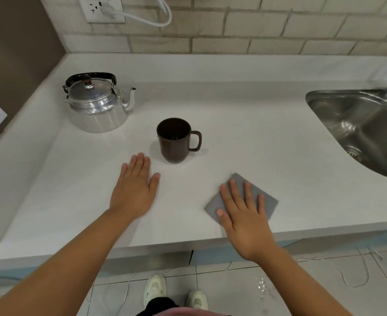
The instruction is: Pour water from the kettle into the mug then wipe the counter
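A shiny metal kettle (96, 106) with a black handle stands at the back left of the white counter (245, 137), spout pointing right. A dark brown mug (175, 140) stands upright in the middle, handle to the right. My left hand (134, 190) lies flat on the counter just in front and left of the mug, fingers together, holding nothing. My right hand (242, 215) rests flat on a grey cloth (267, 199) near the counter's front edge, fingers spread over it.
A steel sink (356, 128) is set into the counter at the right. A tiled wall with a socket (101, 8) and white cable runs along the back. A brown wall stands at the left. Cables lie on the tiled floor below.
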Demonstrator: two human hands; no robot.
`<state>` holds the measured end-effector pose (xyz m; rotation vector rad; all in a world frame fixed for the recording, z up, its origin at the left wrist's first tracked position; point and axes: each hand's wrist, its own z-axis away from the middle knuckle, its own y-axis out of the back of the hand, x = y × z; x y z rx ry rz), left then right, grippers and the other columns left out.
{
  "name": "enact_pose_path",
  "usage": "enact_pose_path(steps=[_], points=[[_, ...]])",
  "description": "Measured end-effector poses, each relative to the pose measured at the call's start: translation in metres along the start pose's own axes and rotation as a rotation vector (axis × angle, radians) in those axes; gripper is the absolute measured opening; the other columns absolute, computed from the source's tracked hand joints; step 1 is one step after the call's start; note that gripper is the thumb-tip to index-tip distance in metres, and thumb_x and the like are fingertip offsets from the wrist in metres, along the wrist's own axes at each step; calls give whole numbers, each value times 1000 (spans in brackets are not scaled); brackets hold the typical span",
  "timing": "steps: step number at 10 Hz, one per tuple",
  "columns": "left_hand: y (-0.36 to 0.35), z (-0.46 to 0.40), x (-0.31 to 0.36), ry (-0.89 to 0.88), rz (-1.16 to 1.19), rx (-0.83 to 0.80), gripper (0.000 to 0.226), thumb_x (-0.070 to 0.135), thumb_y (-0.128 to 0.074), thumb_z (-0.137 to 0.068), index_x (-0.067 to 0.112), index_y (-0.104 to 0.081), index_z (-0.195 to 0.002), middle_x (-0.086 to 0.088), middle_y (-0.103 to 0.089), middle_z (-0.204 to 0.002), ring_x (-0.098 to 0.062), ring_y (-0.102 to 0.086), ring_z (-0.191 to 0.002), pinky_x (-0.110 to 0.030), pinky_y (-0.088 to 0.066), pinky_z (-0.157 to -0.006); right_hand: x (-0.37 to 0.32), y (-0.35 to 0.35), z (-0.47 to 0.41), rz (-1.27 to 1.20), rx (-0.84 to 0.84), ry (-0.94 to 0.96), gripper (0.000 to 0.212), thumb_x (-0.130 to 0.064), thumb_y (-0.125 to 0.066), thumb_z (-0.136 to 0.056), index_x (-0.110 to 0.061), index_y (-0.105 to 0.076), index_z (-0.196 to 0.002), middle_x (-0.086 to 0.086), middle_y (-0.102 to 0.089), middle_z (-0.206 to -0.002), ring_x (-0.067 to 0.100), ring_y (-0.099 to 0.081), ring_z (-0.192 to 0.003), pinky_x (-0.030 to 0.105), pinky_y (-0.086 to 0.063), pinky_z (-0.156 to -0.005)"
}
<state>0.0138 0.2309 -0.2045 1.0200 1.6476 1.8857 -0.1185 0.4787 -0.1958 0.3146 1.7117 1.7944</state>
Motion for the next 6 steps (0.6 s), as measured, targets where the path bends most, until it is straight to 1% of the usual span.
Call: enact_pose_path(steps=[1,2,3,4,5,6], points=[[0,0,-1,-7,4,3,62,42,-15,-102,9,-3,-152,-7,2,-162,-18,7,-148,-35,7,-119,17,12,2,13,-71,243,59,-57,-2,-92,-40,14,-146,-18,22,-155,11,31,-141,40,21,-116],[0,1,-1,-12,-1,-2,62,43,-15,-102,10,-3,-153,-7,2,-162,-17,7,-148,-35,7,-119,33,22,-4,54,-147,391,58,-56,-8,-94,-43,14,-146,-19,21,-156,7,30,-141,38,19,-117],[0,0,-2,-17,-1,0,62,43,-15,-102,10,-3,-153,-6,2,-162,-17,8,-148,-35,7,-119,41,28,-10,44,-177,456,57,-56,-14,-95,-46,13,-145,-21,20,-156,4,29,-141,35,20,-116],[1,0,-1,-10,8,-17,62,44,-14,-102,11,-2,-153,-6,3,-162,-16,8,-148,-34,8,-119,42,29,-10,18,-180,457,57,-57,-16,-95,-48,11,-145,-24,19,-155,2,28,-141,34,20,-116],[6,-1,-1,-11,12,-34,62,44,-16,-102,11,-3,-153,-6,2,-162,-17,6,-148,-33,5,-119,40,35,-13,-57,-200,438,58,-58,-23,-94,-49,1,-146,-25,11,-157,-1,21,-142,30,17,-116],[25,-10,-5,-19,-21,-144,64,49,-22,-100,13,-14,-153,-5,-10,-162,-21,-10,-147,-34,-10,-119,35,61,-25,-158,-195,364,58,-59,-36,-91,-42,-24,-146,-21,-20,-156,2,-12,-145,21,-8,-115]])
